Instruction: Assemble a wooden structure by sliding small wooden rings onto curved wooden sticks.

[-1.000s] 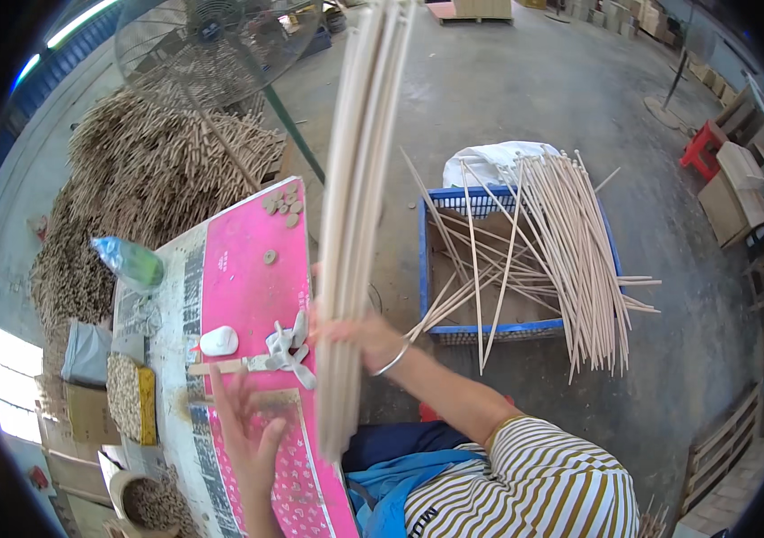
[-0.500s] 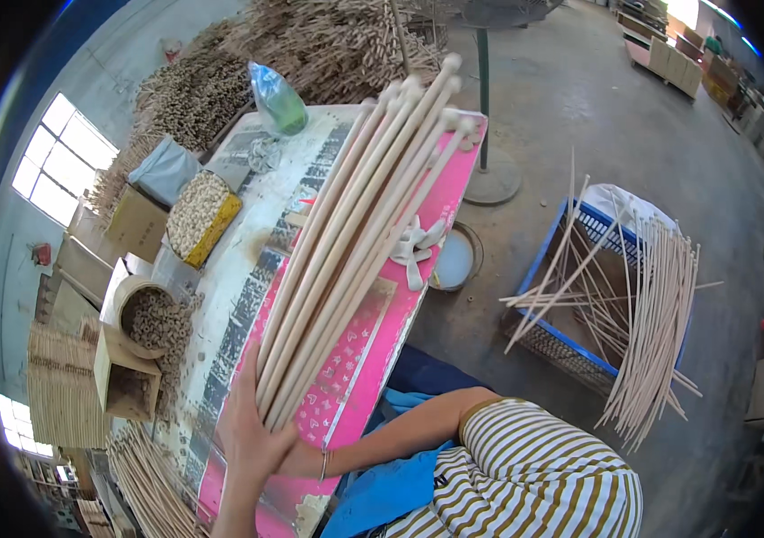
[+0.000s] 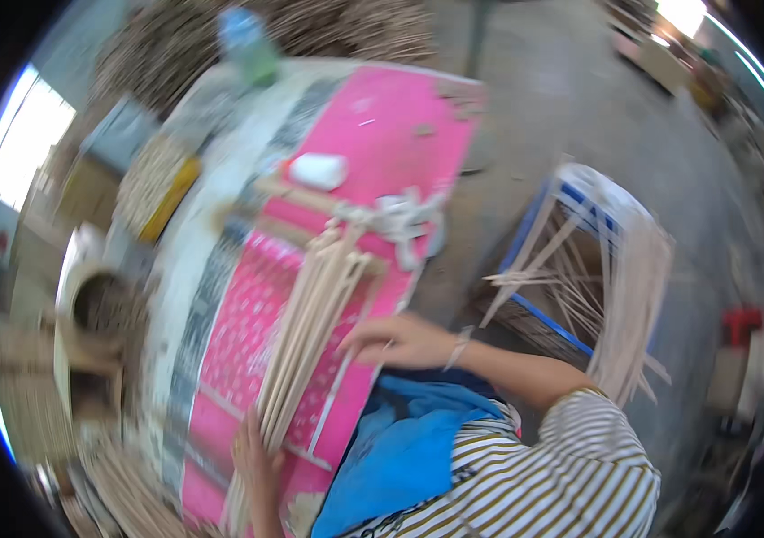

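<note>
While the left hand (image 3: 259,462) wraps the near part of the wooden rod bundle (image 3: 312,314) over the pink sheet (image 3: 391,117), seemingly to keep the rods gathered, the right hand (image 3: 407,342) hovers, loosely bent and gripping nothing, at that sheet's right edge. The bundle's long axis runs roughly along the sheet's length, upper tips pointing toward its far edge; whether it rests there, I cannot tell.

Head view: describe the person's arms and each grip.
The left grip and right grip are gloveless hands. A silvery bracelet circles the right arm at the wrist; its short sleeve is white with brownish stripes. The left forearm shows no sleeve.
</note>
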Tool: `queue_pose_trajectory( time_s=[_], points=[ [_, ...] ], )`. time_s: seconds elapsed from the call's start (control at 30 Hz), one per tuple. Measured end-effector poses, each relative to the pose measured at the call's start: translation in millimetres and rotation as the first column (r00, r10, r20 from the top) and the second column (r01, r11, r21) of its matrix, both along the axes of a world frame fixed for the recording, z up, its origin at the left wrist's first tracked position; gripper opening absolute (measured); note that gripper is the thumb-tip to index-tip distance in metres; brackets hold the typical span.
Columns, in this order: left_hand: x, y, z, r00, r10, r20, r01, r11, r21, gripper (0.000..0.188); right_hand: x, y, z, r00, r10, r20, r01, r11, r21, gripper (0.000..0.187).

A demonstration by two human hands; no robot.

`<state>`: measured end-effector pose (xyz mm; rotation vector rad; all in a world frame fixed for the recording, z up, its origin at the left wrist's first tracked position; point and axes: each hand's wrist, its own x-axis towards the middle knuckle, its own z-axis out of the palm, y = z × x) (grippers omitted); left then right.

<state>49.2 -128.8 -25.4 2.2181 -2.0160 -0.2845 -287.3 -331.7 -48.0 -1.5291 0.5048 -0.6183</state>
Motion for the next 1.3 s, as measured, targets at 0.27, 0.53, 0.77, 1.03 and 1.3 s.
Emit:
queue_pose_trajectory(
  time_s=[0.27,0.53,0.77,1.03,1.3],
  points=[
    [7,-15,-5,0.996,0.069,-0.059,-0.062,0.992,0.107,0.101,105,-14,37,0.890,0.090,-0.446,-0.414,0.568,-0.712,0.101],
    [13,10,-7,0.972,0.234,-0.034,-0.232,0.972,0.034,0.098,169,-15,7,0.876,0.182,-0.446,-0.482,0.338,-0.808,0.055],
    [12,8,0,0.941,0.313,-0.129,-0.301,0.948,0.104,0.108,204,-48,15,0.627,0.420,-0.656,-0.779,0.355,-0.517,0.044],
    [18,8,13,0.942,0.317,-0.107,-0.311,0.948,0.071,0.110,228,-50,19,0.537,0.419,-0.732,-0.838,0.162,-0.522,0.050],
    [-8,7,3,0.975,0.089,-0.205,-0.180,0.858,-0.481,0.037,255,-78,13,0.460,0.494,-0.738,-0.887,0.212,-0.411,0.046]
  ],
)
